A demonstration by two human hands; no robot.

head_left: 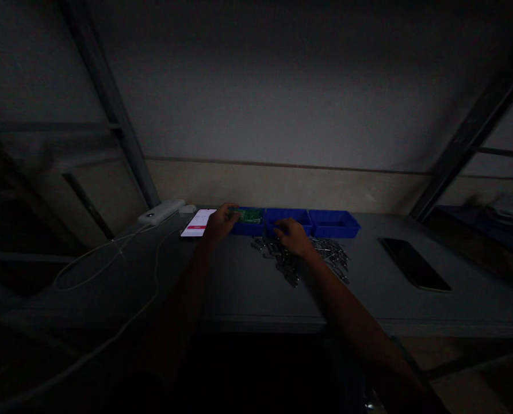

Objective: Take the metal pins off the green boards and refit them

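Three blue bins stand side by side at the back of the table. My left hand (220, 223) is at the left edge of the left bin (247, 229), fingers curled beside the green, shiny contents (251, 215), which look like plastic packets. Whether it grips one is too dark to tell. Over the front of the middle bin (297, 216) is my right hand (291, 234), its fingers bent together; anything between them is too small to make out. Beneath and around my right wrist lies a loose heap of small metal pieces (287, 269). The right bin (335, 224) is beside it.
A lit phone (198, 223) lies left of the bins, partly behind my left hand. Farther left are a white power bank (161, 212) and a trailing white cable (156, 276). A dark phone (414, 264) lies at the right. The wall (282, 181) rises behind the bins.
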